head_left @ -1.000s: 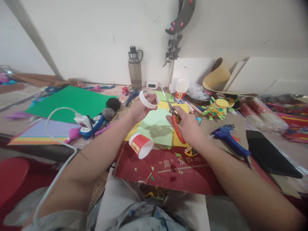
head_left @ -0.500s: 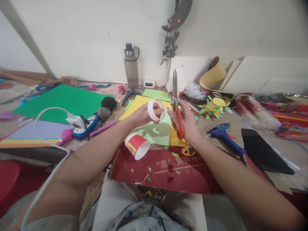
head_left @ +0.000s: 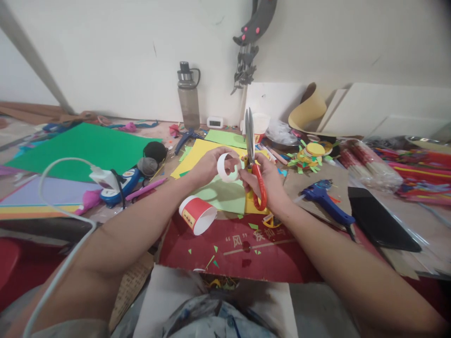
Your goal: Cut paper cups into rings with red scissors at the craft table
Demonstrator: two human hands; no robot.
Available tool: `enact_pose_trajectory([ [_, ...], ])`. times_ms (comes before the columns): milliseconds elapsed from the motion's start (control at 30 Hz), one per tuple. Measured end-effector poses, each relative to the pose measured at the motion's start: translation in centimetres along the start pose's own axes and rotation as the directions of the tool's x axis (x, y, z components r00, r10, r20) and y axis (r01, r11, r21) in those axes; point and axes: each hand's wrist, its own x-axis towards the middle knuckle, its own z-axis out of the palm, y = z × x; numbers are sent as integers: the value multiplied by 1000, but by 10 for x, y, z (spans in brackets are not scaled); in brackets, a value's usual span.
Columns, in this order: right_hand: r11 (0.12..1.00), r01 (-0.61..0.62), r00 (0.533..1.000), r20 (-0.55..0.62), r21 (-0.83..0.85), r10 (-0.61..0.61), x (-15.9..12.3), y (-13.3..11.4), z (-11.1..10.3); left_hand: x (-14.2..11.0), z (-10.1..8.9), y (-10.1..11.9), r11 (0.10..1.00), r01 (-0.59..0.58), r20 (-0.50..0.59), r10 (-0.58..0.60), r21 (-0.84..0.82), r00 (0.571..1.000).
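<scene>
The left hand (head_left: 214, 164) grips a white paper ring (head_left: 221, 168) above a light-green paper sheet (head_left: 227, 199); the right hand (head_left: 270, 180) is closed around red-handled scissors (head_left: 250, 145), blades pointing up just beside the ring. A red-and-white paper cup (head_left: 199, 212) lies on its side by the sheet's near edge, and a blue glue gun (head_left: 327, 201) lies farther right

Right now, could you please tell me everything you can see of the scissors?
The scissors have slim grey blades, apparently metal, and red handles, which look like plastic. The right hand grips them by the handles, partly hiding them. They are held roughly upright in the picture, tips uppermost, just right of the white ring. The blades look close together; whether they are fully shut cannot be told.
</scene>
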Motion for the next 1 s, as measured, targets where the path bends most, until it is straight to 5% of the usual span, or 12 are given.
enact_pose_trajectory([
  [100, 1000, -12, 1000, -1, 1, 12, -1, 0, 0, 2, -1, 0, 994, -88, -133, 78, -69, 988],
  [367, 999, -10, 1000, 1, 54, 10, 1, 5, 2, 1, 2, 5, 887, -439, -131, 457, 142, 880],
  [600, 996, 79, 997, 14, 49, -80, 1, 3, -2, -1, -2, 9, 954, -283, -202, 297, 96, 933],
  [767, 976, 200, 980, 21, -86, -198, 5, 9, -7, 1, -4, 11, 959, -282, -204, 277, 6, 939],
  [1000, 973, 189, 980, -30, -132, -195, 8, 17, -9, 1, -3, 11, 985, -167, -74, 164, -36, 984],
])
